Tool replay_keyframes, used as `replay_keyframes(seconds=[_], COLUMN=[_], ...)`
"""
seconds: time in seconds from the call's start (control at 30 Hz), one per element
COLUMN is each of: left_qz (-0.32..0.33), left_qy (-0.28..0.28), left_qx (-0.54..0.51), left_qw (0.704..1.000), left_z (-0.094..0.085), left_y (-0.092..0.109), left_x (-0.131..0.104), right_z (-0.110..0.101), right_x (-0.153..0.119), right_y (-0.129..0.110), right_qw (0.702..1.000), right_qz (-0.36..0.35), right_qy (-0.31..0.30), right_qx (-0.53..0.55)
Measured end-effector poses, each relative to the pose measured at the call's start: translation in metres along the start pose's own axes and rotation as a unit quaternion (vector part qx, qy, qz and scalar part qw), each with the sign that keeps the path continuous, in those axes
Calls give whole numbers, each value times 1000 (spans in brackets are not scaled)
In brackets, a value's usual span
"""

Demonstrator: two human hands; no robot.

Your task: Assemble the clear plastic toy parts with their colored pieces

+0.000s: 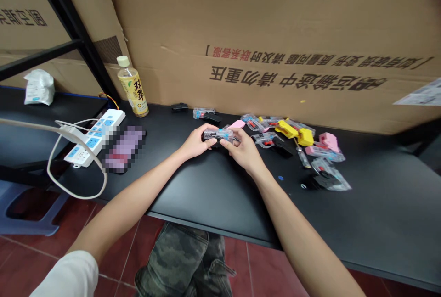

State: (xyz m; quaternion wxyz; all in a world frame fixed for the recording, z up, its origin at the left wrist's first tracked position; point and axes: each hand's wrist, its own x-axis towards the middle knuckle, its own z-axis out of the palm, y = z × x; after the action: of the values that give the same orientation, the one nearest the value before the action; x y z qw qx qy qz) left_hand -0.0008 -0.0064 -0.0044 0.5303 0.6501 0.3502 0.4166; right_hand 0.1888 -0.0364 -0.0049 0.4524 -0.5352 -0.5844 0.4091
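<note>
At ten o'clock on the black table (pixel 206 191), a yellow-labelled bottle (pixel 133 88) stands upright. At twelve, the left hand (pixel 200 142) and right hand (pixel 243 149) clamp their fingers around a clear plastic piece (pixel 217 135). Yellow blocks (pixel 295 132) lie at one.

Both hands (pixel 223 142) gripping clear plastic item (pixel 218 135) over blk tabletop (pixel 206 187); bottle (pixel 132 86) nr cardboard (pixel 275 35).
</note>
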Motion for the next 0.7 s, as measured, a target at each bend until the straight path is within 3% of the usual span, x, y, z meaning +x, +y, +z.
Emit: replay_keyframes(seconds=[0.7], left_qz=[19], left_qy=[-23], left_qx=[-3], left_qw=[1000], left_z=[-3], left_y=[-1], left_x=[0], right_z=[0], right_x=[1], right_y=[3], right_qw=[1000], right_qz=[-16], right_qy=[-3], right_qx=[13])
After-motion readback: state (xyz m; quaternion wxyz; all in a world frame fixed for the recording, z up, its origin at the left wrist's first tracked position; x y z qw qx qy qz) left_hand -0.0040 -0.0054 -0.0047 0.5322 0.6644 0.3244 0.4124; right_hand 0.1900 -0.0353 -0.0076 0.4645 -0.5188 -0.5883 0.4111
